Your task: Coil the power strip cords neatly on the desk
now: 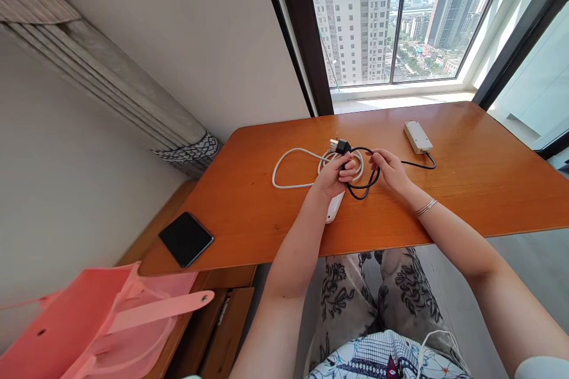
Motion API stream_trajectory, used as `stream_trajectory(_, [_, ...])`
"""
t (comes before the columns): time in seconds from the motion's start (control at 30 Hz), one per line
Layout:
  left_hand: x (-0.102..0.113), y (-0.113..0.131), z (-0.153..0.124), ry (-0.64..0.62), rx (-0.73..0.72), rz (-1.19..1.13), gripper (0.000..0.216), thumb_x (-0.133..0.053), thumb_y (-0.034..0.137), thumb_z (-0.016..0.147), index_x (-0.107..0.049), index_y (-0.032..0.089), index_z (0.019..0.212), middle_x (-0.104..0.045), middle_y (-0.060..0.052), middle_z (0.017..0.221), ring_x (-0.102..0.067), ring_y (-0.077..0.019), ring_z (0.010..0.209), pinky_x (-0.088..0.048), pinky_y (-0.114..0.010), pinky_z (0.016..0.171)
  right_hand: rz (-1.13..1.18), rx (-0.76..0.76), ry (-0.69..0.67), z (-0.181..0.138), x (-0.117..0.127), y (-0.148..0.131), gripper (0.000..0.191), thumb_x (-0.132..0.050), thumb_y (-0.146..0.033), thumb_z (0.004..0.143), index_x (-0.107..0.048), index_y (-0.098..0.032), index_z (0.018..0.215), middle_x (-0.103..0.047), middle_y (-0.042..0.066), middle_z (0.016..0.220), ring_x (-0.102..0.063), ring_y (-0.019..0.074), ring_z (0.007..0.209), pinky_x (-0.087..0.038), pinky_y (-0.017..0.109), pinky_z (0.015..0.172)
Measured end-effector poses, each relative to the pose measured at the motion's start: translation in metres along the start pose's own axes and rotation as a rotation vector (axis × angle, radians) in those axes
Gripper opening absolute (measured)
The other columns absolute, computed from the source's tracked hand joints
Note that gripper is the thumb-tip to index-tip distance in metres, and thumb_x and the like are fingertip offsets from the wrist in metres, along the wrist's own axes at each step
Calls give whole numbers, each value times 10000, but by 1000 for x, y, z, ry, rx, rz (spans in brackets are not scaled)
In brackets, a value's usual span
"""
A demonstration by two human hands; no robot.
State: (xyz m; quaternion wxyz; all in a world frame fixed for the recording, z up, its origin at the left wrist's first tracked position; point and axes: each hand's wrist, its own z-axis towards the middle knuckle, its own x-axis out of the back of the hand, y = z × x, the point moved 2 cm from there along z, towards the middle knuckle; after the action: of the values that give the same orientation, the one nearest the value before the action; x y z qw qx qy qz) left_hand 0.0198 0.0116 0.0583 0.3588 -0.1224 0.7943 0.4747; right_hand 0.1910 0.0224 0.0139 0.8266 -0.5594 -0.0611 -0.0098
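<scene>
My left hand (336,174) is closed around the black plug (342,146) end and loops of a black power cord (362,186). The plug sticks out above its fingers. Beside it, my right hand (389,167) pinches the same cord, its thumb and fingers together. From there the cord runs right to a cream-coloured power strip (416,137) lying on the table. A white power strip (334,208) lies partly hidden under my left hand. Its white cord (293,188) spreads in loops to the left and behind, and a second plug with metal prongs (333,145) shows beside the black one.
A brown wooden table (249,201) carries all this. A dark-screened tablet (186,239) lies near its left front edge. Below that edge is an open pink bag (155,311). Windows (400,35) stand behind the table, and a tied curtain (186,148) hangs at the left wall.
</scene>
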Motion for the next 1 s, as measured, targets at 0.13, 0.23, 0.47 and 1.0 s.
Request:
stream_trajectory(0.13, [3, 8, 1, 63, -192, -120, 279, -612, 248, 999, -515, 158, 753, -337, 93, 556, -231, 12, 349, -162, -79, 307, -61, -80, -33, 3, 4, 9, 622, -394, -729, 950, -688, -182, 984, -642, 51, 828, -599, 167, 718, -509, 315, 671])
stream_trajectory(0.23, [8, 15, 1, 143, -337, -183, 355, -625, 254, 996, -451, 167, 699, -303, 99, 543, -237, 8, 353, -176, -91, 308, -362, -59, -121, 1, 6, 11, 419, -511, -541, 962, -704, -181, 1057, -684, 69, 907, -638, 190, 795, -539, 352, 779])
stream_trajectory(0.47, [9, 27, -7, 192, -448, -184, 308, -655, 292, 982, -528, 169, 729, -272, 104, 519, -231, -4, 354, -192, -100, 311, -1095, 65, -451, -10, 0, 6, 633, -680, -438, 891, -560, -187, 1460, -475, 176, 1587, -308, 378, 1535, -215, 601, 1232])
stream_trajectory(1.0, [22, 29, -1, 403, -747, 22, 312, -776, 427, 870, -585, 189, 804, -293, 119, 467, -238, -19, 359, -184, -148, 347, -1267, -99, -11, 7, 48, -2, 184, -682, -355, 873, -749, -204, 793, -725, 116, 757, -625, 312, 907, -275, 590, 1037])
